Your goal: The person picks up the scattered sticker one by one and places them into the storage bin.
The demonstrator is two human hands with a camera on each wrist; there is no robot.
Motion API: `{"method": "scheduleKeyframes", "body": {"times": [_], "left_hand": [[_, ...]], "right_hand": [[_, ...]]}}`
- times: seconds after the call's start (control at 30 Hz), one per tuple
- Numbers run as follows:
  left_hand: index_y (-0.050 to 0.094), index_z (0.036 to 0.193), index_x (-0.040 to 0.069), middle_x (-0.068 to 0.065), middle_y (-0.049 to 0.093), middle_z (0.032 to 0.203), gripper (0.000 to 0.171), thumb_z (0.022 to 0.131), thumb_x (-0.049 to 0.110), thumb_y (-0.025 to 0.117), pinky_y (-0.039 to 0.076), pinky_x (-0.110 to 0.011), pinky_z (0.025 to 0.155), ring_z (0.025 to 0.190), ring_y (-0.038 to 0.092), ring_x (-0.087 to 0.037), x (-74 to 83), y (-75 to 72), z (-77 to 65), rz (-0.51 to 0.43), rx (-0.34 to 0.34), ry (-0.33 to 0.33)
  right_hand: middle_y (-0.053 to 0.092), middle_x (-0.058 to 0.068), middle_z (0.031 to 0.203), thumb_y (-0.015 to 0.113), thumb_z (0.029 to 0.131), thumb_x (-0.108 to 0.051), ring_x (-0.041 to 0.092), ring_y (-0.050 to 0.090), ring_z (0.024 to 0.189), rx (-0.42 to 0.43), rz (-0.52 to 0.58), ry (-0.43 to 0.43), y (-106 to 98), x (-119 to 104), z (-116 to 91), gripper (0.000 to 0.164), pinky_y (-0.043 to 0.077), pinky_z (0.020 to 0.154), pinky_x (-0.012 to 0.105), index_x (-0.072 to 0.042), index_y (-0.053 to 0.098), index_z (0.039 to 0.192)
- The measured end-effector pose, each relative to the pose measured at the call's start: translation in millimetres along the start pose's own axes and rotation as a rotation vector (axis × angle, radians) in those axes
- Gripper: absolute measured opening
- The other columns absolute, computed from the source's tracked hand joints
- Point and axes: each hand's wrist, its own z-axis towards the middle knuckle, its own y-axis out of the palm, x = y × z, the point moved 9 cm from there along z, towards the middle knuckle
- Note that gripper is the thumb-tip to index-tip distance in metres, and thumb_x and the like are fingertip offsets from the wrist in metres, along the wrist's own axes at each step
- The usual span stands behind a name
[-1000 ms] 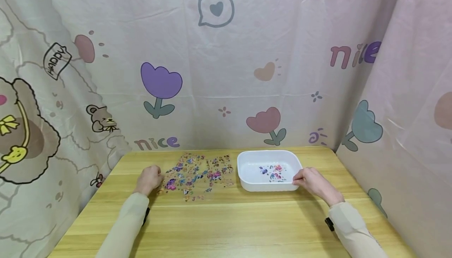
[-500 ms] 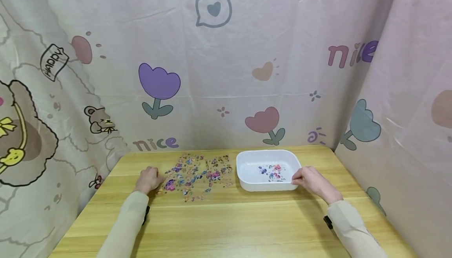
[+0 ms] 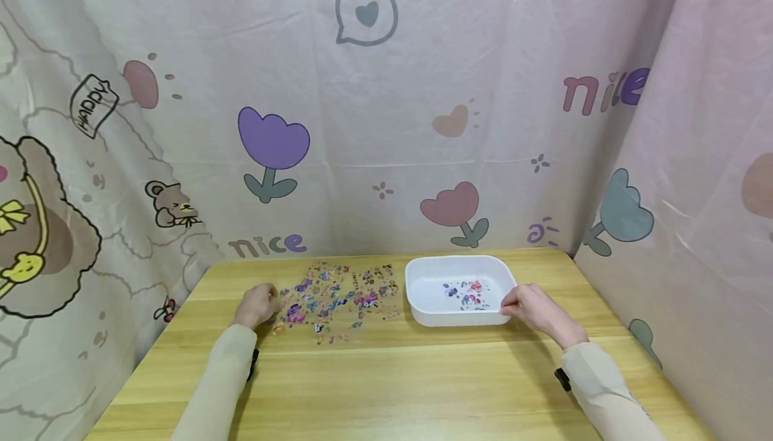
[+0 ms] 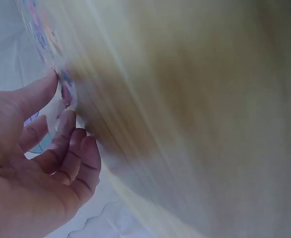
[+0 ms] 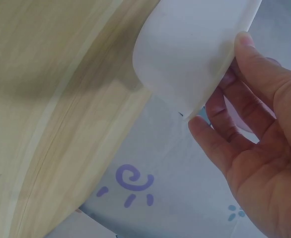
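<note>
Clear sticker sheets [image 3: 344, 303] printed with small colourful figures lie spread on the left half of the table. My left hand [image 3: 256, 305] is at their left edge. In the left wrist view, its thumb and index finger pinch the edge of a sticker sheet [image 4: 66, 91], with the other fingers curled below. To the right stands a white plastic basin [image 3: 459, 319], with several colourful stickers [image 3: 474, 297] showing on its bottom. My right hand [image 3: 534, 308] grips the basin's near right corner by the rim; the thumb [image 5: 244, 42] presses on the rim in the right wrist view.
The wooden table [image 3: 374, 387] extends in front of both arms. Behind it hangs a pale curtain [image 3: 374, 92] with flower prints, and more printed cloth [image 3: 90, 239] hangs along the left side.
The left edge of the sticker sheets has shifted slightly, its purple figure now a little further right and up. My right hand keeps its hold on the basin.
</note>
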Motion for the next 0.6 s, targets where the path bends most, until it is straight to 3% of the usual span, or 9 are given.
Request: {"method": "scheduleKeyframes", "body": {"times": [0.13, 0.23, 0.4, 0.6], "left_hand": [[0.054, 0.093, 0.000, -0.014, 0.058, 0.089, 0.021, 0.093, 0.017, 0.067, 0.045, -0.040, 0.070, 0.079, 0.053, -0.026, -1.6, 2.0, 1.2, -0.024, -0.002, -0.008], [0.050, 0.093, 0.002, -0.010, 0.054, 0.086, 0.024, 0.092, 0.018, 0.068, 0.043, -0.037, 0.069, 0.078, 0.050, -0.024, -4.3, 3.8, 1.0, -0.045, -0.010, -0.015], [0.048, 0.096, 0.001, -0.012, 0.053, 0.086, 0.034, 0.091, 0.027, 0.069, 0.042, -0.036, 0.065, 0.075, 0.049, -0.025, -12.1, 2.1, 0.2, -0.045, -0.015, -0.054], [0.053, 0.103, -0.004, -0.020, 0.059, 0.095, 0.040, 0.089, 0.028, 0.073, 0.045, -0.038, 0.067, 0.076, 0.052, -0.026, -16.3, -3.1, 0.1, -0.077, 0.009, -0.047]], "right_hand": [[0.076, 0.006, 0.088, 0.074, 0.083, -0.008, 0.009, 0.060, 0.077, -0.006, 0.001, 0.014, 0.0, 2.8, -0.8, 0.004, 0.054, 0.070, 0.025, -0.007, 0.078, 0.086], [0.075, 0.005, 0.088, 0.074, 0.083, -0.008, 0.009, 0.059, 0.076, -0.012, 0.006, 0.028, 0.9, 4.2, -1.6, 0.004, 0.053, 0.069, 0.024, -0.008, 0.078, 0.086], [0.075, 0.004, 0.088, 0.075, 0.084, -0.009, 0.009, 0.059, 0.076, -0.014, 0.007, 0.038, 0.6, 3.6, -2.1, 0.004, 0.053, 0.069, 0.024, -0.008, 0.078, 0.086], [0.075, 0.004, 0.088, 0.074, 0.084, -0.008, 0.009, 0.060, 0.077, -0.019, 0.032, 0.046, 1.0, 1.0, 0.2, 0.006, 0.054, 0.071, 0.026, -0.006, 0.077, 0.088]]}}
